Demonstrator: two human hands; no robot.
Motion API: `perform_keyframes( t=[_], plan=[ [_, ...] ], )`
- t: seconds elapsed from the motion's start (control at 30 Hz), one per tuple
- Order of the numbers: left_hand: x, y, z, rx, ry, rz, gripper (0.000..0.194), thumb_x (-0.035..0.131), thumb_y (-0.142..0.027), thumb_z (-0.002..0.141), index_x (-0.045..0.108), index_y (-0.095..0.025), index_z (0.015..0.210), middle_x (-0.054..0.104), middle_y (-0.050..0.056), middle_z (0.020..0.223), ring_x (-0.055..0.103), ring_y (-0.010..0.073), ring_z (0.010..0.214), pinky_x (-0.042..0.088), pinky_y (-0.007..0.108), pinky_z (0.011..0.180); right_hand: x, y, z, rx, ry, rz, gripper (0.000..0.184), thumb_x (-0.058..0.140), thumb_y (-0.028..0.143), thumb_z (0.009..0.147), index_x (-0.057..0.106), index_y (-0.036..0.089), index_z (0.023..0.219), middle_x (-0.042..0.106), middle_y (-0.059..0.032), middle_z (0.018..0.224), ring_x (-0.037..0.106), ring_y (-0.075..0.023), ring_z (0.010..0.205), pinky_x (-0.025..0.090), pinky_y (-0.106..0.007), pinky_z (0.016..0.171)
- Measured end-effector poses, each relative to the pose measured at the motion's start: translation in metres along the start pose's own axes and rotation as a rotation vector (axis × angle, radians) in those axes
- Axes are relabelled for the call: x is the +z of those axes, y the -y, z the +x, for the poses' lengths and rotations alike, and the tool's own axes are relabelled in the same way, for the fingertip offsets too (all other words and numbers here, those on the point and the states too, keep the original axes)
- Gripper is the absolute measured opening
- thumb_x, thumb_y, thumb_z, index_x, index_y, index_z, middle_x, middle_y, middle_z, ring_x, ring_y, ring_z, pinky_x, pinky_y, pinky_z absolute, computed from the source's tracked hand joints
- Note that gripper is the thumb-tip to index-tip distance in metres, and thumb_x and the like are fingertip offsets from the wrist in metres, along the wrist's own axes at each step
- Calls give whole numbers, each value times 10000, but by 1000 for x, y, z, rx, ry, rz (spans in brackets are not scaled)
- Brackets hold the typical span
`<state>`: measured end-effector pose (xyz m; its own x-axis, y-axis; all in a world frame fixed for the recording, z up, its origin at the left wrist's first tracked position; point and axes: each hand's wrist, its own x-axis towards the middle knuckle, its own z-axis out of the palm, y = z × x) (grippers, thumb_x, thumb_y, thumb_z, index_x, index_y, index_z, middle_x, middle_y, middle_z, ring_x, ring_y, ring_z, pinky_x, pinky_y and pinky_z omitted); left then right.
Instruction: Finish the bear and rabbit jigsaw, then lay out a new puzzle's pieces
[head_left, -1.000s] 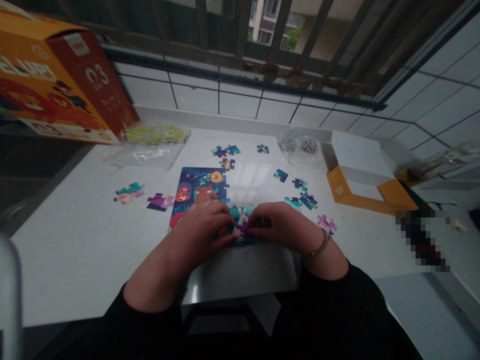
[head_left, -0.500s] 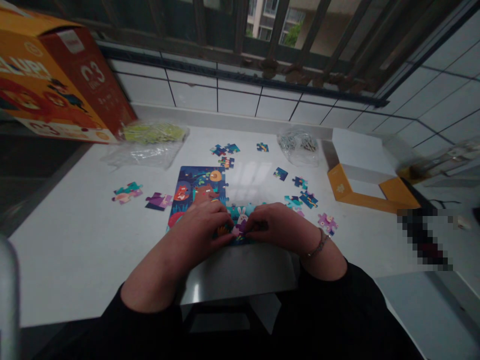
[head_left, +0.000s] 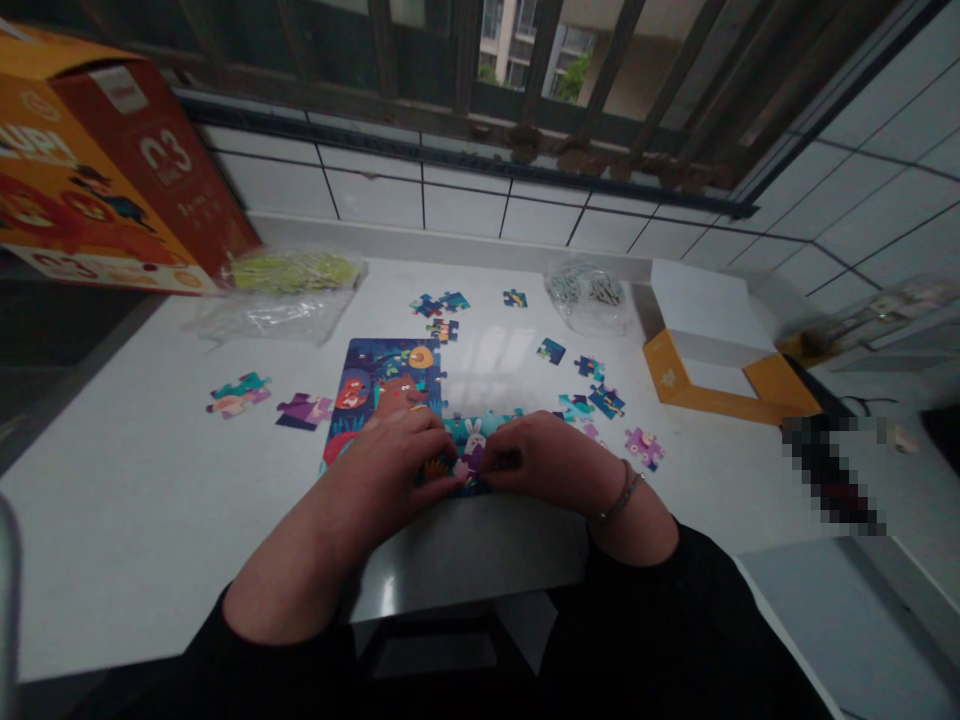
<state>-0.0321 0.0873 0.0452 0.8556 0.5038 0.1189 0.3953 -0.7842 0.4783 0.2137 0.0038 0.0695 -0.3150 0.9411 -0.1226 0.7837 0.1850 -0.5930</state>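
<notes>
A white surface (head_left: 150,520) runs beneath a barred window, with an orange puzzle box (head_left: 97,190) leaning at its far left and an open orange tray (head_left: 720,385) at its right. Near the middle lies a partly built jigsaw (head_left: 386,380), a flat dark-blue panel with cartoon animals, its lower edge hidden under the person's hands. Loose pieces (head_left: 592,385) are scattered to its right, and two more (head_left: 259,400) lie to its left. The left hand (head_left: 390,465) rests flat on the jigsaw's lower part, its grip spread and pressing down. The right hand (head_left: 547,460) has its fingertips pinched together on a small piece (head_left: 471,440) showing a white rabbit, at the jigsaw's lower right edge. The piece looks thin, light and fairly stiff, probably easy to bend at its tabs, so pinching it by its edges seems best.
</notes>
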Motion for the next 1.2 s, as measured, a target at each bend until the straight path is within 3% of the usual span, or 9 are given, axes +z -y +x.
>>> perform_keyframes(
  t=[0.1,0.2,0.37,0.47,0.53,0.73,0.87,1.07,1.2],
  plan=[
    [1,-4,0,-8,5,31,217,841,-418,949,755,-257,1066,733,73,1176,664,298,1124,523,476,1015,0,1,1,-16,15,3,66,823,200,925,854,234,877,753,25,747,594,-114,663,320,-263,653],
    [6,-8,0,-18,-24,63,366,848,-438,940,737,-262,1242,716,113,1428,649,352,1309,490,548,1122,-6,-5,-1,15,-55,-39,70,793,194,946,848,233,927,775,5,810,625,-133,713,359,-264,683],
    [16,-15,6,-65,-11,96,576,860,-462,917,689,-262,1430,656,138,1593,592,419,1465,406,675,1229,-41,-43,-31,389,-462,-253,157,659,213,1020,811,212,981,787,-64,870,674,-210,781,401,-311,719],
    [17,-18,11,-68,10,104,585,868,-477,901,697,-251,1413,667,152,1575,605,428,1451,425,682,1219,-58,-72,-55,574,-544,-311,187,639,262,1038,804,196,978,791,-98,882,693,-246,788,415,-338,708],
    [18,-19,13,-65,0,123,582,871,-472,897,696,-248,1404,676,160,1553,614,429,1434,436,678,1210,-61,-85,-64,571,-520,-296,175,652,246,1028,808,193,969,795,-104,913,708,-256,830,456,-352,749],
    [17,-16,11,-50,-34,150,552,921,-466,835,716,-267,1307,715,130,1463,667,396,1319,487,597,1149,-52,-98,-61,352,-457,-207,164,799,247,962,827,209,1119,783,-96,1108,713,-246,990,529,-379,913],
    [14,-17,9,-64,-18,167,544,932,-472,817,714,-278,1276,714,120,1461,676,396,1301,478,581,1126,-49,-101,-59,335,-397,-197,228,889,272,895,826,227,1110,741,-75,1071,675,-234,943,532,-381,890],
    [5,-23,7,-88,36,157,552,972,-449,761,725,-282,1225,737,104,1400,691,406,1274,401,645,1192,-47,-104,-58,358,-424,-157,253,909,280,845,764,230,1047,690,-71,1099,639,-218,910,515,-355,838],
    [3,-23,4,-83,45,187,568,989,-464,730,733,-284,1204,735,100,1395,687,414,1254,444,608,1130,-48,-94,-54,396,-460,-77,230,880,244,843,678,231,951,662,6,870,593,-181,764,428,-300,697]
  ],
)
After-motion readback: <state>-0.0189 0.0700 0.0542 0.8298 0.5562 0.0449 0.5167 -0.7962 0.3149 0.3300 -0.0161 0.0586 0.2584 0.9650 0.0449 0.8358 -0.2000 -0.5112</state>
